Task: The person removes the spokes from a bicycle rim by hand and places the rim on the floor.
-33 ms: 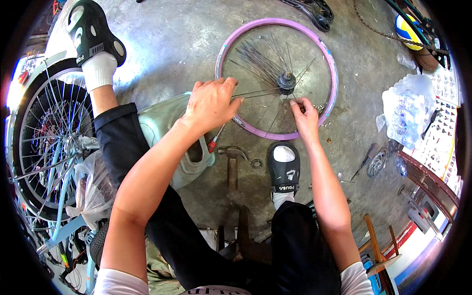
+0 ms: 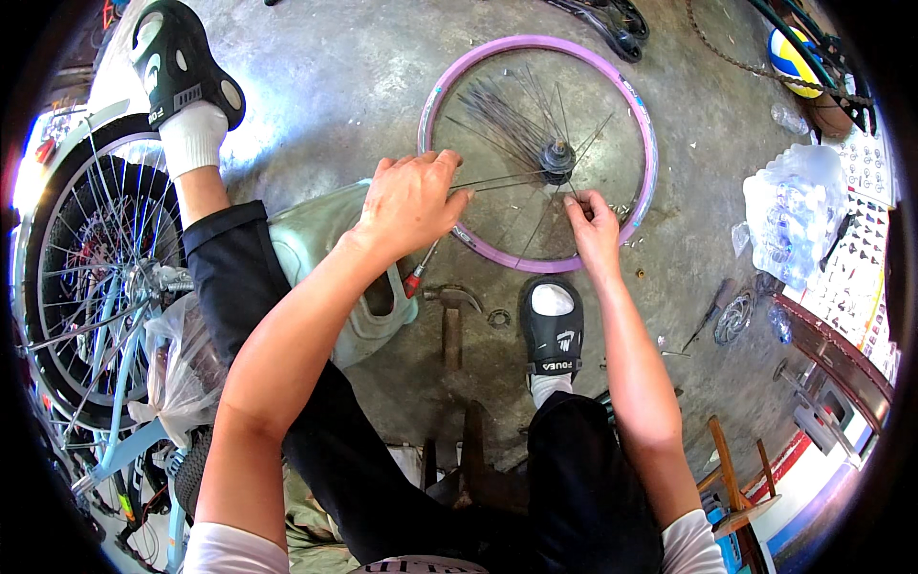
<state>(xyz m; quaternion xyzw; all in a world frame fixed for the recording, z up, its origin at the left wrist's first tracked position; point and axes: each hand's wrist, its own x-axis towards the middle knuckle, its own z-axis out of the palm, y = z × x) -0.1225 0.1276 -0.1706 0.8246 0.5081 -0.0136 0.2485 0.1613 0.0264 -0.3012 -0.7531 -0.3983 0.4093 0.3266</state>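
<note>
Spokes (image 2: 497,180) sit pinched in our left hand (image 2: 406,203); our right hand (image 2: 595,228) curls near the hub (image 2: 557,160), grip unclear. Uneven pulling, we judge, could bend them.

Reads as smooth, semi-gloss finish on lilac rim (image 2: 535,42); dull metal on hub (image 2: 557,161) and spokes (image 2: 492,110). Shows matt wood on hammer handle (image 2: 451,340), glossy plastic on screwdriver handle (image 2: 412,285), shiny film on clear bag (image 2: 798,215), mottled concrete across floor (image 2: 335,57).

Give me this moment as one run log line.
left hand: at spokes | right hand: near hub | purple rim: on floor, around hub | hammer: on floor
</note>
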